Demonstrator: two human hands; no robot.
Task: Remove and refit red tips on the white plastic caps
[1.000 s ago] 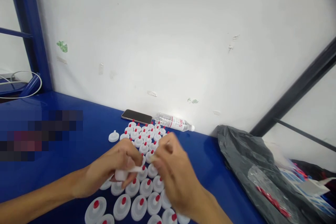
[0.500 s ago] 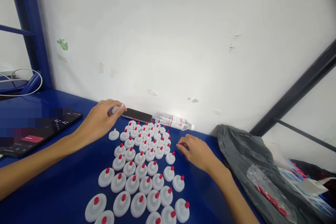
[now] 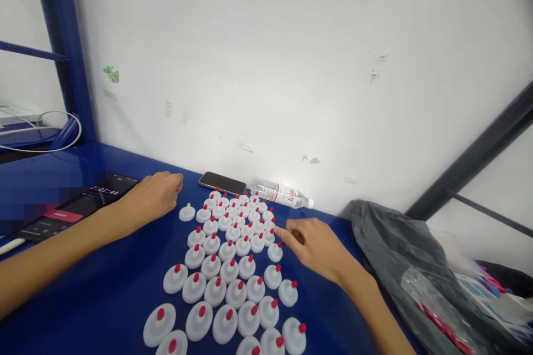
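Observation:
Many white round caps with red tips [image 3: 229,270] stand in loose rows on the blue table [image 3: 116,266]. One white cap without a red tip [image 3: 187,212] stands at the far left of the group. To its left, my left hand [image 3: 158,195] is closed with its fingers curled in; whatever they hold is hidden. My right hand [image 3: 316,245] is at the right edge of the group, fingers bent and thumb reaching toward the nearest cap [image 3: 275,252]. What lies between its fingertips is too small to make out.
A dark phone [image 3: 222,183] and a clear bottle [image 3: 281,193] lie along the wall. A larger phone showing a timer [image 3: 83,199] is under my left forearm. On the right are a grey plastic bag [image 3: 387,249] and a clear bag with red pieces [image 3: 437,310].
My left hand has drawn back and curled; the white cap at its fingertips is out of sight. My right hand's thumb has come closer to the caps. The view has shifted slightly.

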